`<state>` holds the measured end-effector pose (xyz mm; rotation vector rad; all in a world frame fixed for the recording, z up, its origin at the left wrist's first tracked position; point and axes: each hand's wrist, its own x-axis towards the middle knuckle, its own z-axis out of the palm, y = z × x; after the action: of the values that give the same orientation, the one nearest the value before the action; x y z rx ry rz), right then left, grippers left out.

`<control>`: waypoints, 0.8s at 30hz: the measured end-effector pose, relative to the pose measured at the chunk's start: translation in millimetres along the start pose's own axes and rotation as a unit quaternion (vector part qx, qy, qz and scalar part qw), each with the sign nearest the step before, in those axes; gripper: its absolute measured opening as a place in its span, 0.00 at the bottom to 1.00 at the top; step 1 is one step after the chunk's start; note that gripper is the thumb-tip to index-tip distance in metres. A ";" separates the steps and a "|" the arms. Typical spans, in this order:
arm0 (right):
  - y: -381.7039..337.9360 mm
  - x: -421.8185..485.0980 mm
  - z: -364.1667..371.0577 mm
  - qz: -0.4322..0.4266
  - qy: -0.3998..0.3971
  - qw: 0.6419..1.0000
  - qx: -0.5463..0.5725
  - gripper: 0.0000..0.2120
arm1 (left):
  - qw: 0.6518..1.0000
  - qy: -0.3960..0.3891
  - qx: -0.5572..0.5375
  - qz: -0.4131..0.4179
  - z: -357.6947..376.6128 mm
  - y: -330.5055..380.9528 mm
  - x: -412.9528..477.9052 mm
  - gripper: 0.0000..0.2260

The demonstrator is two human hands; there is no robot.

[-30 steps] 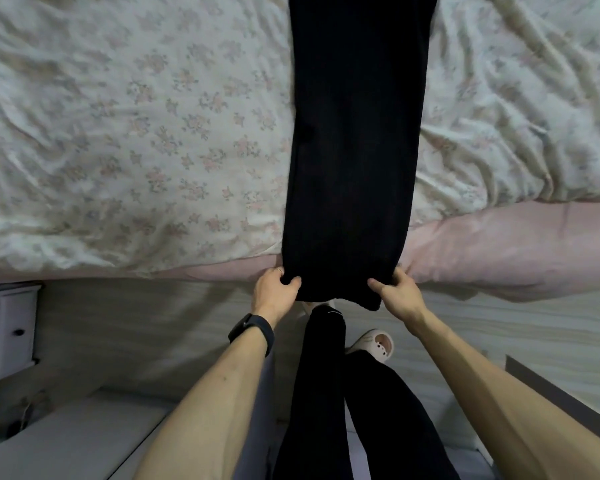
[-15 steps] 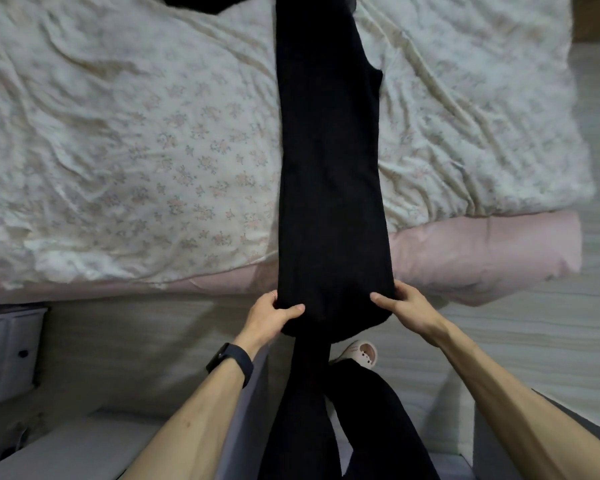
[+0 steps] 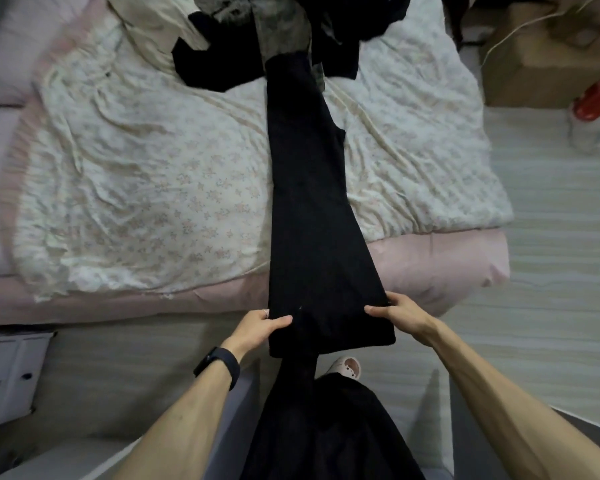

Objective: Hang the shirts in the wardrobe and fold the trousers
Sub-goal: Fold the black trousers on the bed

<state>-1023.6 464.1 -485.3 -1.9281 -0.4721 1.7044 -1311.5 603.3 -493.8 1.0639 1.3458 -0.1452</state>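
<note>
Black trousers (image 3: 312, 209) lie stretched lengthwise across the bed, legs laid together, the hem end hanging over the near edge. My left hand (image 3: 260, 329) pinches the left corner of that hem end, thumb on top. My right hand (image 3: 399, 311) grips the right corner the same way. The far end of the trousers runs under a heap of dark and grey clothes (image 3: 274, 32) at the head of the bed.
The bed (image 3: 129, 174) has a crumpled floral sheet over a pink mattress. A white drawer unit (image 3: 7, 372) stands at lower left. Cardboard boxes (image 3: 534, 60) and a red object (image 3: 596, 98) sit on the floor at upper right. My own legs and a slipper (image 3: 345, 365) are below.
The view has pulled back and up, so the whole bed and the clothes heap now show. Both hands keep hold of the hem corners, which hang lower past the bed edge.
</note>
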 end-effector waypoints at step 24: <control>32.7 -36.6 25.9 -0.074 0.152 0.982 -0.086 0.08 | 0.986 0.161 0.052 0.000 13.4 -35.0 -30.1 0.12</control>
<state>-1057.1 420.7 -477.0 -2.1695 -0.6429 1.2833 -1333.0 560.6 -489.4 1.2120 1.6413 -0.0436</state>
